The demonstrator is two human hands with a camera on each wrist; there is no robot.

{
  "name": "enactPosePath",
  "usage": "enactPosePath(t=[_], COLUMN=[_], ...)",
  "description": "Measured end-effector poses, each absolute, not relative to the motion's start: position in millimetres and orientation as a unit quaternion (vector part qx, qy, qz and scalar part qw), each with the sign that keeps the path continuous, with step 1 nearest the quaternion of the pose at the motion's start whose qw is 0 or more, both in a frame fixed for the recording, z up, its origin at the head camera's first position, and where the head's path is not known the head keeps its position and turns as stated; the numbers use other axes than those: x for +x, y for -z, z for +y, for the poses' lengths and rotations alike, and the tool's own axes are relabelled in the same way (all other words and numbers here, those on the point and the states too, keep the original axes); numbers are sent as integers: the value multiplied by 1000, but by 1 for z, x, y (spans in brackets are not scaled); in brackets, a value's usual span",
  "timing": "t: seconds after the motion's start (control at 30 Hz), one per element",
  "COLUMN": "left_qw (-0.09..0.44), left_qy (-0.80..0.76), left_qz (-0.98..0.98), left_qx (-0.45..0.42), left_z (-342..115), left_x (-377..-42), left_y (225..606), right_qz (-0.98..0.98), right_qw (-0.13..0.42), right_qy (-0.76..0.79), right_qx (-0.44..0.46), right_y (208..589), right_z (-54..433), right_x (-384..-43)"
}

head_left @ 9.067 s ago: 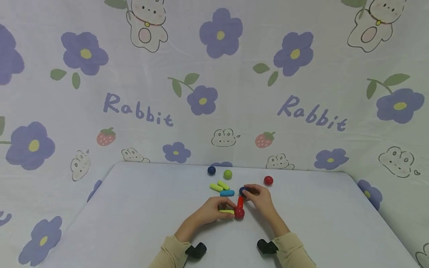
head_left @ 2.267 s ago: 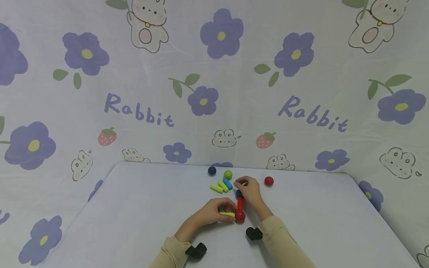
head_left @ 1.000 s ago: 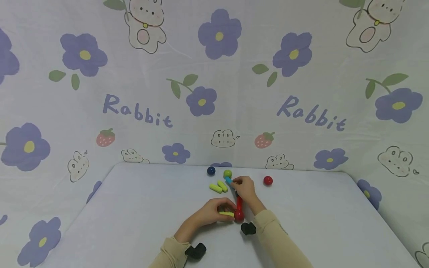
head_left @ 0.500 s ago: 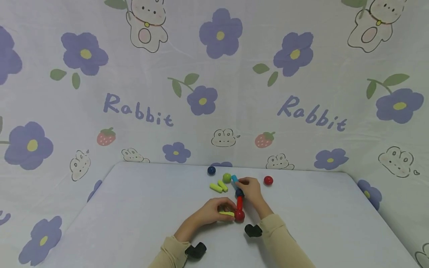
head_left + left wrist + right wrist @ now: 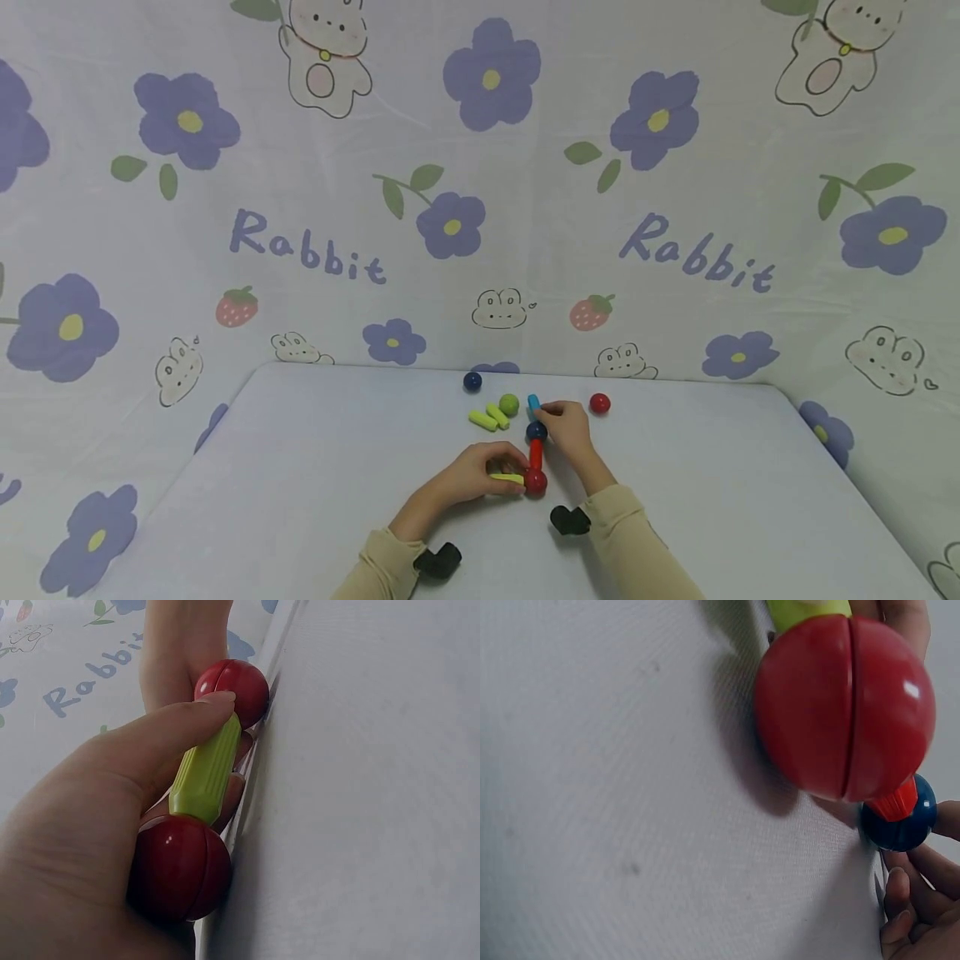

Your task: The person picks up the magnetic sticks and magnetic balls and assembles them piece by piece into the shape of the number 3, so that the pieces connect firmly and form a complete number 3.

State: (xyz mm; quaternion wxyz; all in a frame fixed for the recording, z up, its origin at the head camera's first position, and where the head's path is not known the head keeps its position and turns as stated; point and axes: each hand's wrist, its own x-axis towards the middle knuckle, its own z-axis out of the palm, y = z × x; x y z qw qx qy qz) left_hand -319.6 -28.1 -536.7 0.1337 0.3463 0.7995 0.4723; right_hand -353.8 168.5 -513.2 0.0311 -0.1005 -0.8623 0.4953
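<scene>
We see a pale, faintly creased cloth (image 5: 551, 275) filling the background; on it we make out purple flowers (image 5: 491, 75), outlined rabbits (image 5: 322, 81), pinkish strawberries (image 5: 237, 308) and purple "Rabbit" lettering (image 5: 281, 242); before it we see a white tabletop (image 5: 300, 467) with rounded far corners, the printed pattern continuing past both its sides; we find the light soft and rather dim.

Left hand (image 5: 476, 471): bare.
Left sleeve (image 5: 384, 567): plain beige cloth, long, ending well behind the hand, lightly creased near its edge.
Left camera (image 5: 438, 562): black, stubby, bent, round-ended; behind the hand, thumb side.
Right hand (image 5: 572, 431): bare likewise.
Right sleeve (image 5: 636, 543): same beige, long, loose, behind the hand.
Right camera (image 5: 570, 521): black, two-lobed, thumb side; finer detail too small to tell.
</scene>
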Motion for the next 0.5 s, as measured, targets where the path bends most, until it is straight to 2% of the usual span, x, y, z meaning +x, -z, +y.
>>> enactPosePath(t=[0.5], left_qw=[137], left_qy=[-477], left_qz=[798], left_qx=[342], left_z=[-28], left_x=[-318], left_y=[535], right_qz=[-870], right_qw=[32], right_qy=[-480], right_qx=[-108], right_y=[510], right_z=[168], right_x=[-348])
